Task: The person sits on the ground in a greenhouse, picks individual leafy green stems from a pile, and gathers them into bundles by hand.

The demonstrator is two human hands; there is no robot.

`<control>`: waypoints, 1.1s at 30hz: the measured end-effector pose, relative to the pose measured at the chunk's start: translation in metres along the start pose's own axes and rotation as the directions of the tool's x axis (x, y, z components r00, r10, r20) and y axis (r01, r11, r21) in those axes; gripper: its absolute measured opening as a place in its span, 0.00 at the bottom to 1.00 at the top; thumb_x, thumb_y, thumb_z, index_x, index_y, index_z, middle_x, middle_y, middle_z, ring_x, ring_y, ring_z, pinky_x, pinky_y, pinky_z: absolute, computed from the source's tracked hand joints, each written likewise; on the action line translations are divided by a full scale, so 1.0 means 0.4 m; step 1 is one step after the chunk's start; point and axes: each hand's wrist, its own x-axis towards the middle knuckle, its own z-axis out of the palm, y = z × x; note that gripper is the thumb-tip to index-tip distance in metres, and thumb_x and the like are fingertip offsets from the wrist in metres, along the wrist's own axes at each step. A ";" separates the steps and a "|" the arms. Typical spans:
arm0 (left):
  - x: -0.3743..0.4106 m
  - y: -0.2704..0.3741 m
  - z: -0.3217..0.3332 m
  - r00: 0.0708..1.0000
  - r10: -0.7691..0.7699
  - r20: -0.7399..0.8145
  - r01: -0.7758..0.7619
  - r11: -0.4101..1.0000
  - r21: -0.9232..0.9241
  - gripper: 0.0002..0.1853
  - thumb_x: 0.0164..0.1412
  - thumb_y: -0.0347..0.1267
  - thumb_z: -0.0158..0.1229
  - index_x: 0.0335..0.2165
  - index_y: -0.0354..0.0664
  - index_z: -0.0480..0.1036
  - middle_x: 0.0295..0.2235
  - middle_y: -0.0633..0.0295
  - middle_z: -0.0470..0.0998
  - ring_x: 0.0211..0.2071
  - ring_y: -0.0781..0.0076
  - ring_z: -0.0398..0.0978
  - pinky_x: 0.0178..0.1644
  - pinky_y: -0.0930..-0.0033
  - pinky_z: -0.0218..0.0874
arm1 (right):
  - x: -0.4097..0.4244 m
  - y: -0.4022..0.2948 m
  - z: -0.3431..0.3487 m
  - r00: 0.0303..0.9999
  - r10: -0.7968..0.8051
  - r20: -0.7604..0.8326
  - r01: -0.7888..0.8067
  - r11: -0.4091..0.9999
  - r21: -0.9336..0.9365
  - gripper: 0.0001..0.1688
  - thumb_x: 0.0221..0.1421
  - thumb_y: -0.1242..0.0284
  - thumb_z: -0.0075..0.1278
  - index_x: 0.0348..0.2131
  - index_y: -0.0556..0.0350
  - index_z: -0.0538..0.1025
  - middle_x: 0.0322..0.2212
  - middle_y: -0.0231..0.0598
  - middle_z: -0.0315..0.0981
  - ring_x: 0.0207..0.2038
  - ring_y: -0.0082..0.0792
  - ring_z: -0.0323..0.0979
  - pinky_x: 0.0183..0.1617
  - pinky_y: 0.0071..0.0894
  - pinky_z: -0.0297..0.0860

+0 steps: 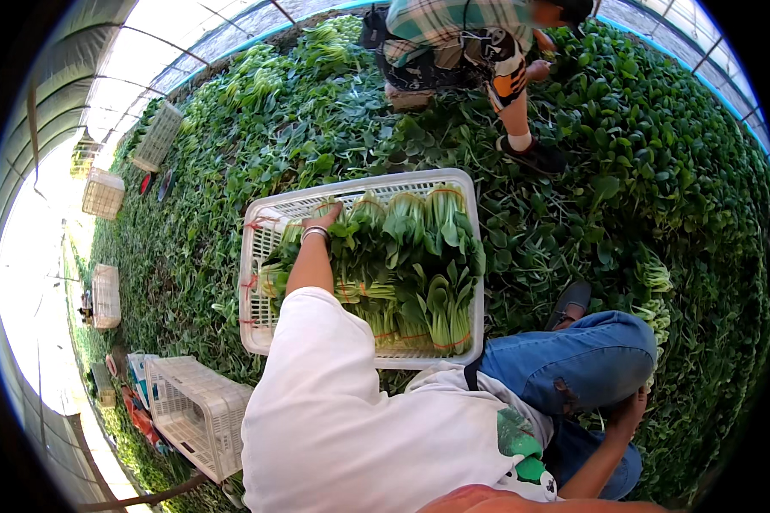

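Observation:
A white plastic crate lies before me, holding several bundles of leafy greens with pale green stalks, tied with orange-red bands. My left hand, with a silver bangle at the wrist, reaches inside along the far side. Its fingers are closed around the stalk end of a banded bundle near the crate's far left corner. Down by my bent knee in blue jeans is my right hand. Its fingers are partly hidden behind the knee, near loose cut greens on the ground.
Opposite me a person in a plaid shirt sits low, hands at the standing greens. A tipped white crate rests at lower left. More crates stand farther left. Cut leaves cover the ground beneath a hooped greenhouse roof.

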 end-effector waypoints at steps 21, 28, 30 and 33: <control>-0.323 0.456 0.086 0.562 0.538 0.628 -0.581 -0.284 0.763 0.25 0.56 0.48 0.70 0.34 0.32 0.81 0.32 0.45 0.84 0.34 0.49 0.83 0.39 0.47 0.71 | 0.315 0.330 -0.157 0.877 -0.205 -0.435 -0.100 0.807 -0.581 0.12 0.63 0.72 0.57 0.46 0.56 0.80 0.35 0.37 0.81 0.38 0.36 0.79 0.44 0.37 0.74; -1.108 0.492 0.741 -0.132 0.618 0.775 -0.919 0.216 -0.329 0.14 0.69 0.28 0.60 0.51 0.38 0.78 0.44 0.58 0.84 0.46 0.68 0.83 0.51 0.67 0.75 | 0.624 0.221 -0.075 0.731 -0.455 -0.508 0.086 0.801 -0.593 0.25 0.54 0.70 0.68 0.50 0.49 0.75 0.45 0.39 0.70 0.32 0.38 0.75 0.42 0.42 0.73; -1.261 0.443 0.970 -0.282 0.465 0.839 -0.878 0.228 -0.421 0.21 0.67 0.22 0.59 0.57 0.36 0.73 0.52 0.56 0.81 0.53 0.66 0.79 0.59 0.64 0.70 | 0.633 0.248 -0.087 0.749 -0.419 -0.513 0.103 0.839 -0.534 0.24 0.50 0.70 0.71 0.43 0.52 0.75 0.45 0.40 0.70 0.30 0.37 0.74 0.40 0.42 0.73; -1.386 0.375 1.224 -0.572 0.352 0.741 -0.785 0.025 -0.619 0.40 0.52 0.27 0.72 0.64 0.40 0.67 0.60 0.51 0.72 0.61 0.52 0.72 0.65 0.54 0.64 | 0.542 0.194 -0.033 0.797 -0.297 -0.527 0.128 0.934 -0.333 0.25 0.45 0.67 0.75 0.35 0.55 0.73 0.29 0.37 0.73 0.27 0.34 0.73 0.34 0.37 0.72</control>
